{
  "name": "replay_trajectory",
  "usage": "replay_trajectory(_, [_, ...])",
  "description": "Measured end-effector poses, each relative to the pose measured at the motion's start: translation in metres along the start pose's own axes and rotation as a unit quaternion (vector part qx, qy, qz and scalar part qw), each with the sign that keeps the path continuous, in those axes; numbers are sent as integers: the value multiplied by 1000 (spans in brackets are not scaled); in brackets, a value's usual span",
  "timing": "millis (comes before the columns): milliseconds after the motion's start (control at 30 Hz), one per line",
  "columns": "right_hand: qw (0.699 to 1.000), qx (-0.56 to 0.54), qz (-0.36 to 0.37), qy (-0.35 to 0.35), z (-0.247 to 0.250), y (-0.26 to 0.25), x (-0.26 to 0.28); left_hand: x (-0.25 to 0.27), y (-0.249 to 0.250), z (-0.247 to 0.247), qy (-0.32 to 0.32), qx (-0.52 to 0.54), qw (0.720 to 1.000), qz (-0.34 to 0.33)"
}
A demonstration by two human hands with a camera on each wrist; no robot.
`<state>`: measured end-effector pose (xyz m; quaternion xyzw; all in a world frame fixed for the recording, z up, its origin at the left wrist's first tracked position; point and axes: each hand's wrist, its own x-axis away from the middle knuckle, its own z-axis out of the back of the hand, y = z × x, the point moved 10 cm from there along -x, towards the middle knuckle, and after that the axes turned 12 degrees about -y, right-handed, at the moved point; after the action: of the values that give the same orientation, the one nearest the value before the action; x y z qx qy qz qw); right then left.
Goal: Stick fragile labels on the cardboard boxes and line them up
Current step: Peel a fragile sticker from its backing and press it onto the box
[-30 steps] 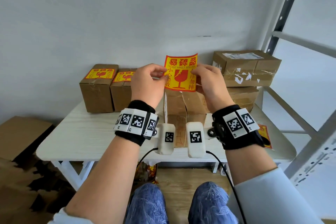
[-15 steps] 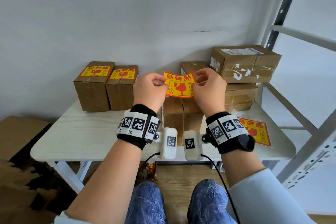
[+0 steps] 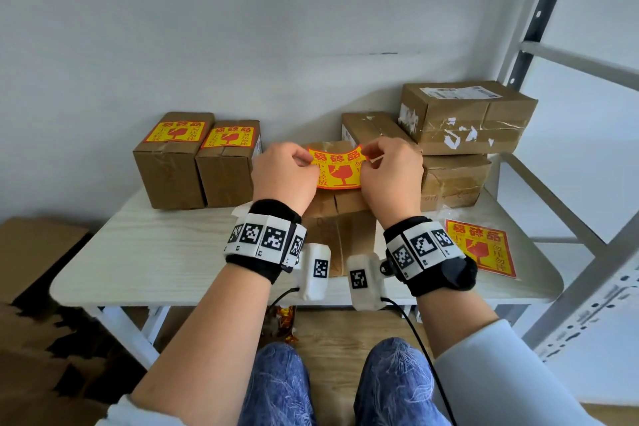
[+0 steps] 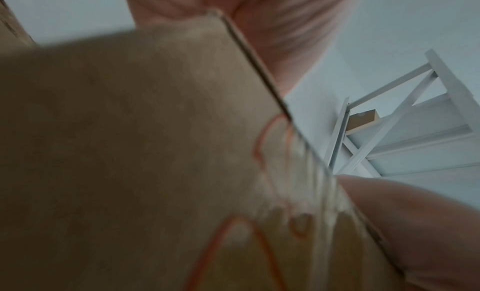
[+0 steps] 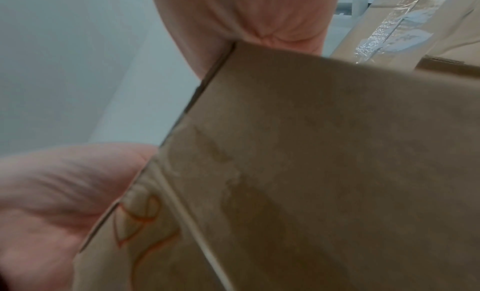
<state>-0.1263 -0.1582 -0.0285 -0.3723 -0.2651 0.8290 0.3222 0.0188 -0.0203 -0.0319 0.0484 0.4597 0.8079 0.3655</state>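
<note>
A yellow and red fragile label [image 3: 337, 169] is stretched between my hands just above the top of a plain cardboard box [image 3: 340, 232] in the table's middle. My left hand [image 3: 284, 174] pinches its left top corner and my right hand [image 3: 392, 172] pinches its right top corner. The label sags in a slight curve. Both wrist views show its pale back side [image 4: 145, 151] [image 5: 324, 172] close up and blurred, held between thumb and fingers. Two boxes with labels on top [image 3: 174, 157] [image 3: 230, 161] stand side by side at the back left.
Unlabelled boxes are stacked at the back right [image 3: 465, 116] [image 3: 453, 180] [image 3: 370, 126]. A spare fragile label [image 3: 479, 247] lies flat on the white table [image 3: 155, 252] at the right. A metal shelf frame [image 3: 567, 162] stands to the right, and loose cardboard [image 3: 31, 252] lies on the floor at the left.
Both hands have brought the label down from an upright hold in front of the wall to a flatter hold just over the middle box.
</note>
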Motion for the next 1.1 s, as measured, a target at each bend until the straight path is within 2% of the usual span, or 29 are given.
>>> replay_trajectory(233, [998, 24, 52, 18, -3, -11, 1, 8, 3, 13, 43, -38, 998, 5])
replay_trajectory(467, [994, 46, 103, -1, -8, -22, 2, 9, -4, 15, 33, -44, 998, 19])
replay_trajectory(1100, [994, 65, 83, -31, -14, -21, -1, -3, -11, 6, -5, -76, 996, 35])
